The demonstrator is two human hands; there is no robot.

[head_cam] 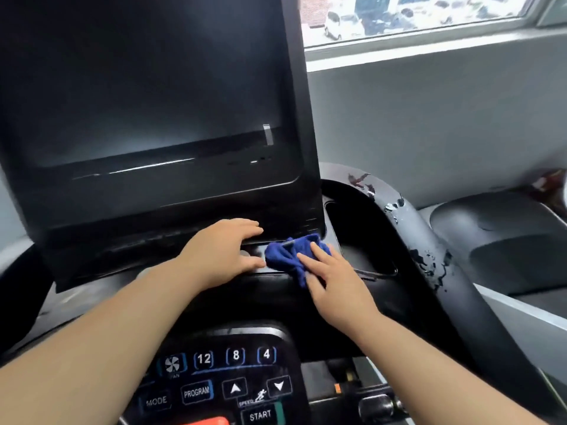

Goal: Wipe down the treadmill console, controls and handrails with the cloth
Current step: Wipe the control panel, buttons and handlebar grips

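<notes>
The left arm [122, 326] and right arm [429, 360] reach forward, left grip [225, 251] flat with spread fingers, right grip [333, 280] just beside it, fingers straight.

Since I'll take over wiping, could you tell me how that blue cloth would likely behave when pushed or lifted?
The blue cloth is bunched in soft folds, so probably floppy and light; lifted, it would likely drape. Pushed by the right hand's flat fingers, it should slide on the smooth console, bunching.
</notes>
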